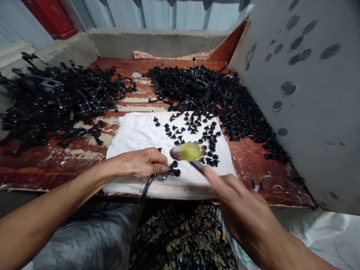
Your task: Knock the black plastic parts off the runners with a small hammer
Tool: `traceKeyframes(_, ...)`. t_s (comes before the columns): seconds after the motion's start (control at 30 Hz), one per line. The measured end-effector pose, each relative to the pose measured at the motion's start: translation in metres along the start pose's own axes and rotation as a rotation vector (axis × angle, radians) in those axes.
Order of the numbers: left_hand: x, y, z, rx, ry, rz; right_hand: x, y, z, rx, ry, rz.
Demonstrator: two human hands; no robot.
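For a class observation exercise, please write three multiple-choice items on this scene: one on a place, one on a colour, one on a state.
1. Where do the small loose black plastic pieces lie?
A. On the white cloth
B. On the grey panel
C. In the person's lap

2. What colour is the blurred object by the right hand?
A. Red
B. Blue
C. Yellow-green

3. What is the left hand doing?
A. Lying empty on the board
B. Holding a black plastic runner
C. Resting in the lap

1 A: they are scattered across the cloth.
2 C: the colour shows through the blur.
3 B: its fingers grip the runner.
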State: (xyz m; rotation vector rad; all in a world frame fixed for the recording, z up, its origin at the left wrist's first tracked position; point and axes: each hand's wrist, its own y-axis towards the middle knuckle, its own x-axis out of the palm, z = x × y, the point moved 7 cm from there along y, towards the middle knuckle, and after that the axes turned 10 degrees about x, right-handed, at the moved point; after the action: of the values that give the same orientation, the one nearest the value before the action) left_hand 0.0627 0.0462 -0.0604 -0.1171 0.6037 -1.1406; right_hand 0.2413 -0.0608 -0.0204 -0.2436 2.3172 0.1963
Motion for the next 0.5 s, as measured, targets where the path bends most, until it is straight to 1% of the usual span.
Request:
traceKeyframes(0.07,-0.001,0.0,0.001,-0.01,0.027,0.023,0.003,-0.001,-0.002,-0.048,-0.059,-0.014)
traceKeyframes(0.17,-0.002,0.0,0.004,-0.013,0.046,0.041,0.004,-0.003,-0.001,-0.084,-0.108,0.021)
traceKeyframes(0.3,-0.004,-0.001,0.002,-0.038,0.069,0.031,0.005,0.0,0.0,-0.081,-0.137,-0.003)
traceKeyframes(0.37,-0.005,-0.001,0.005,-0.015,0.106,0.044,0.0,0.006,-0.003,-0.071,-0.05,0.054)
traceKeyframes(0.43,-0.001,-0.002,0.015,0.031,0.125,0.04,-0.006,0.015,-0.006,-0.021,0.076,0.115)
traceKeyframes(0.47,0.003,-0.002,0.022,0.059,0.123,0.027,-0.005,0.022,-0.006,0.03,0.132,0.107)
traceKeyframes(0.5,0.008,-0.002,0.031,0.09,0.114,0.012,0.0,0.028,-0.005,0.092,0.189,0.065)
